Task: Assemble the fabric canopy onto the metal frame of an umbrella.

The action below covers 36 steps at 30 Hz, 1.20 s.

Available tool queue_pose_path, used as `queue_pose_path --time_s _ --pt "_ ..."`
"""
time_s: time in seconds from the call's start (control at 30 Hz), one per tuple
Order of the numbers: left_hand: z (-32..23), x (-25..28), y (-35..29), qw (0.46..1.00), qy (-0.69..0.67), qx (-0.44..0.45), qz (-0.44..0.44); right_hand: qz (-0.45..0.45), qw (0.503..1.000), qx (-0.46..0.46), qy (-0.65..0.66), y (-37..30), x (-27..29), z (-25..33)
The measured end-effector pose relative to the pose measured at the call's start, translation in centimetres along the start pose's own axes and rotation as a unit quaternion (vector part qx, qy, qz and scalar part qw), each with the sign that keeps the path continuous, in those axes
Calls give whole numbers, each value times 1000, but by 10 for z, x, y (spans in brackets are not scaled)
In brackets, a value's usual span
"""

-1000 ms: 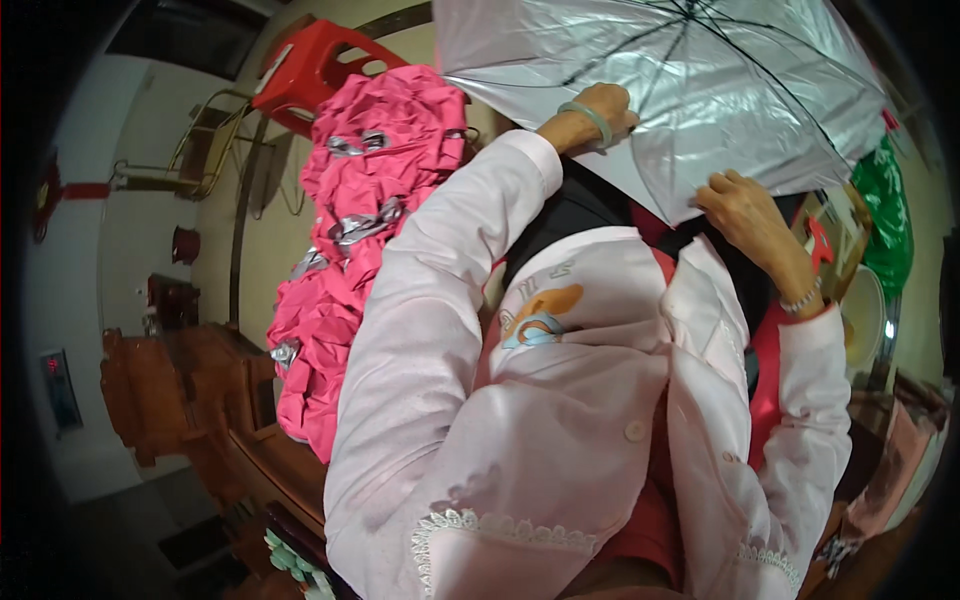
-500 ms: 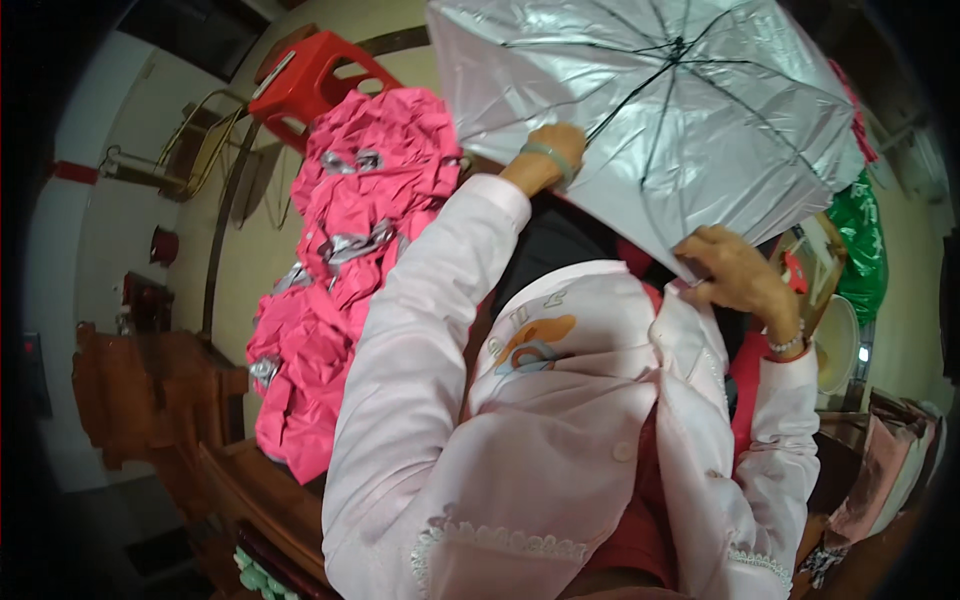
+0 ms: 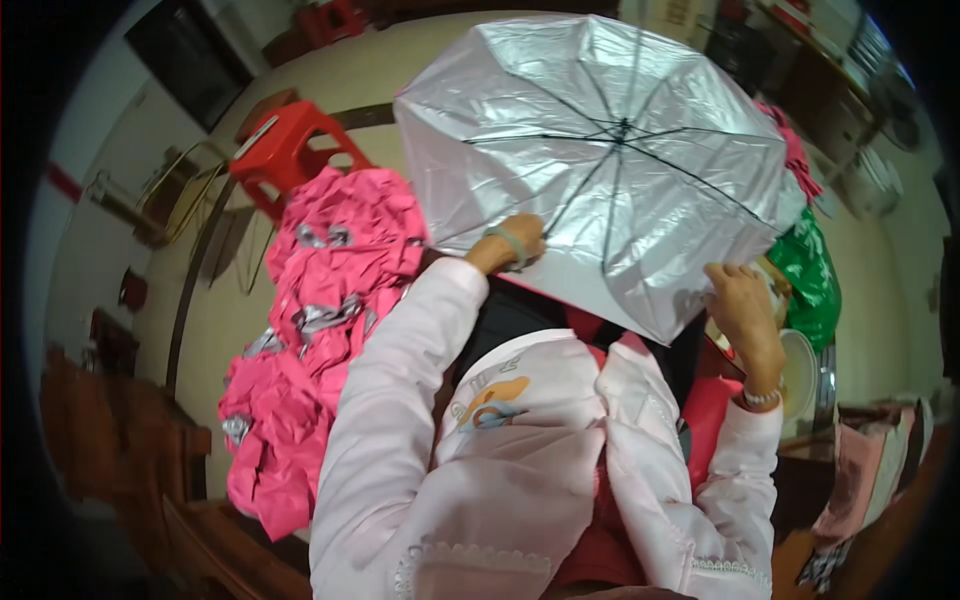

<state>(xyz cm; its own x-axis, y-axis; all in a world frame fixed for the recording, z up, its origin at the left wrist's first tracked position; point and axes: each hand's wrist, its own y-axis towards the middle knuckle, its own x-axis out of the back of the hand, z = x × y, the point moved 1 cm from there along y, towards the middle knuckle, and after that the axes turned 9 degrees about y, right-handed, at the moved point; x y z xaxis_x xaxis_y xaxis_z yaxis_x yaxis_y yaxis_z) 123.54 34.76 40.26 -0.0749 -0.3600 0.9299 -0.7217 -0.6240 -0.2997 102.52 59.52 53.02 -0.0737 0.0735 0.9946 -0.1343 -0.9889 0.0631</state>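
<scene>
An open umbrella (image 3: 690, 170) with a silver inner side and dark ribs is spread in front of me, its inside facing up. The ribs meet at a black hub (image 3: 622, 128). My left hand (image 3: 520, 238), with a green bangle at the wrist, is closed at a rib near the umbrella's near left edge; the fingertips are partly hidden. At the near right edge my right hand (image 3: 742, 305), wearing a beaded bracelet, grips the canopy cloth. One corner of the cloth hangs toward my lap between the two hands.
Pink umbrella canopies (image 3: 345, 240) with silver patches lie heaped at my left, beside a red plastic stool (image 3: 290, 155). A green plastic bag (image 3: 812, 275) and a white bucket (image 3: 798, 372) are at my right. Wooden furniture (image 3: 120, 440) stands at the near left.
My view has shifted, showing more of the far room. The right hand has moved from the canopy's near corner along the edge to the right. The left hand keeps its place near the rib.
</scene>
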Motion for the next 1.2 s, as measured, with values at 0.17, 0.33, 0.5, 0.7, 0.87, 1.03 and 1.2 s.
queue_pose_path --time_s 0.17,0.33,0.5,0.7,0.87,1.03,1.2 --pt "-21 7 -5 998 -54 -28 17 20 959 178 220 12 -16 63" --pt "-34 14 -7 996 -26 -34 72 33 956 267 113 19 -79 71" --pt "-40 16 5 989 71 -97 91 58 959 254 112 20 -82 58" --pt "-52 7 29 981 169 -32 87 88 966 226 85 22 -80 50" --pt "-33 28 36 957 266 0 113 75 974 199 78 13 -84 33" --pt "-18 30 33 970 232 37 65 41 977 178 110 12 -76 29" --pt "-15 28 36 965 261 19 4 49 987 152 30 12 -78 -2"
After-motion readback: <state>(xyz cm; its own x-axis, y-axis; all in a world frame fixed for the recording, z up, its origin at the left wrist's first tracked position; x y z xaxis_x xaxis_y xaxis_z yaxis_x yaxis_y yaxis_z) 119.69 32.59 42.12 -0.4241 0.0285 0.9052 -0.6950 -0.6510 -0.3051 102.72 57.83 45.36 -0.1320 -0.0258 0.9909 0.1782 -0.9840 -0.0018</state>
